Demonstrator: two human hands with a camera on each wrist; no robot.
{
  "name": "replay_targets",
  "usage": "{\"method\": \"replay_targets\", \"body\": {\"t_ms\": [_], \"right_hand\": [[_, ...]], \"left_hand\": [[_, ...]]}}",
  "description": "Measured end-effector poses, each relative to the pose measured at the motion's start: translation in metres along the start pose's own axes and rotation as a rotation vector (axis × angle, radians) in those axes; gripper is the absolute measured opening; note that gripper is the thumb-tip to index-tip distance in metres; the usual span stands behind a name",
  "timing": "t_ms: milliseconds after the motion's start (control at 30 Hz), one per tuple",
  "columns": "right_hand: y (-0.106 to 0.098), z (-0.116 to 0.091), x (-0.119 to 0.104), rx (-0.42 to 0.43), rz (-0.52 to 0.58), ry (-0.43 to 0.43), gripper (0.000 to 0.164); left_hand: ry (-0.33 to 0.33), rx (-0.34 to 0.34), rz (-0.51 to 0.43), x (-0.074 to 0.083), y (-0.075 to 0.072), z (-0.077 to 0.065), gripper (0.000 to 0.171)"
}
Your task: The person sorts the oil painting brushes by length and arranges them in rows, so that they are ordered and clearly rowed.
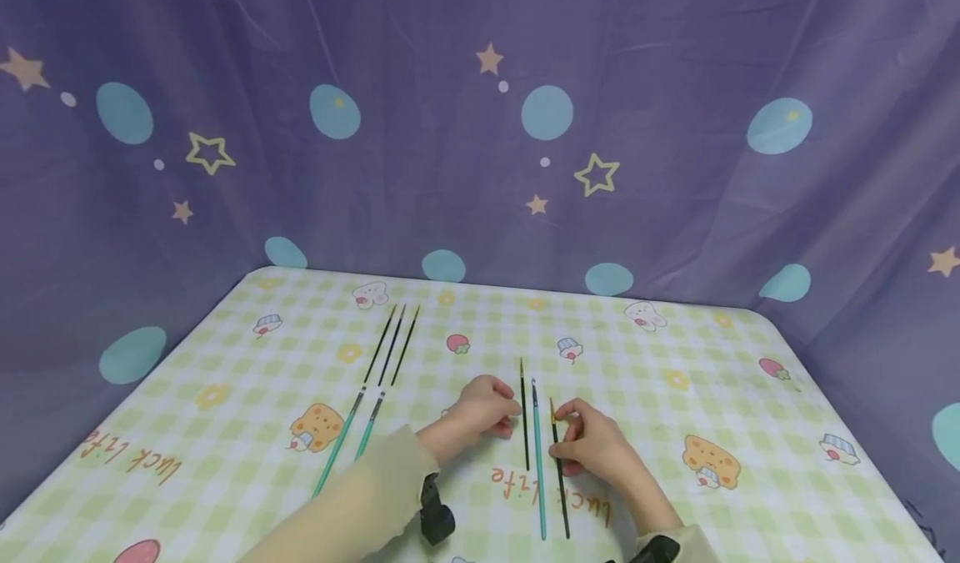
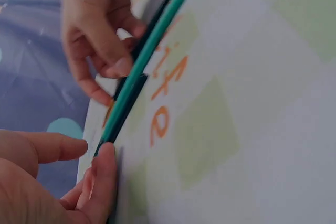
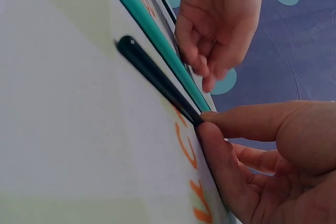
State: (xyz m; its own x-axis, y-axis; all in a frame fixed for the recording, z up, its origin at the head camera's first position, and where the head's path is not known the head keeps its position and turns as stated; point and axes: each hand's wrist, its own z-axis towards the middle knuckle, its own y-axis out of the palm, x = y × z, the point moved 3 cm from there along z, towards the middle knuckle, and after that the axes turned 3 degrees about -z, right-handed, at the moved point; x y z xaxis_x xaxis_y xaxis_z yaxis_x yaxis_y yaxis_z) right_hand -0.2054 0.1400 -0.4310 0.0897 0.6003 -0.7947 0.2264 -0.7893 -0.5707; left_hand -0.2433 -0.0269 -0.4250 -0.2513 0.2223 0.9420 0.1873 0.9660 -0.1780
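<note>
On the right side of the cloth, my right hand [image 1: 592, 444] pinches a black paintbrush [image 1: 561, 488] between thumb and finger; its handle [image 3: 157, 80] points back toward the near edge. Just left of it lies a teal paintbrush [image 1: 538, 463], roughly parallel. Another black paintbrush [image 1: 525, 421] lies left of the teal one, with my left hand [image 1: 486, 406] beside its upper part. In the left wrist view, the left hand's thumb and finger are apart with nothing between them, close to the brushes.
Farther left, three thin black paintbrushes [image 1: 391, 346] lie side by side. Below them are two teal paintbrushes [image 1: 339, 442], one partly hidden by my left sleeve [image 1: 360, 496]. A checkered cloth [image 1: 750, 379] covers the table; a purple curtain [image 1: 675, 213] hangs behind it.
</note>
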Motion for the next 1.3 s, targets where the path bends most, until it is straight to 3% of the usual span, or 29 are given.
{"method": "replay_targets", "body": {"t_ms": [200, 433, 733, 933, 1300], "right_hand": [[0.002, 0.002, 0.002, -0.007, -0.007, -0.002, 0.038], [0.001, 0.003, 0.001, -0.008, -0.004, -0.009, 0.039], [0.001, 0.004, -0.001, 0.001, -0.005, -0.013, 0.039], [0.001, 0.003, 0.0, -0.007, 0.007, -0.015, 0.039], [0.001, 0.002, 0.001, -0.018, 0.005, -0.003, 0.039]], "left_hand": [[0.04, 0.092, 0.164, 0.002, 0.01, 0.004, 0.023], [0.13, 0.19, 0.443, 0.009, 0.014, 0.006, 0.028], [0.132, 0.221, 0.533, 0.013, 0.015, 0.01, 0.012], [0.129, 0.193, 0.496, 0.012, 0.012, 0.011, 0.01], [0.034, -0.005, 0.124, -0.003, 0.004, 0.019, 0.014]]}}
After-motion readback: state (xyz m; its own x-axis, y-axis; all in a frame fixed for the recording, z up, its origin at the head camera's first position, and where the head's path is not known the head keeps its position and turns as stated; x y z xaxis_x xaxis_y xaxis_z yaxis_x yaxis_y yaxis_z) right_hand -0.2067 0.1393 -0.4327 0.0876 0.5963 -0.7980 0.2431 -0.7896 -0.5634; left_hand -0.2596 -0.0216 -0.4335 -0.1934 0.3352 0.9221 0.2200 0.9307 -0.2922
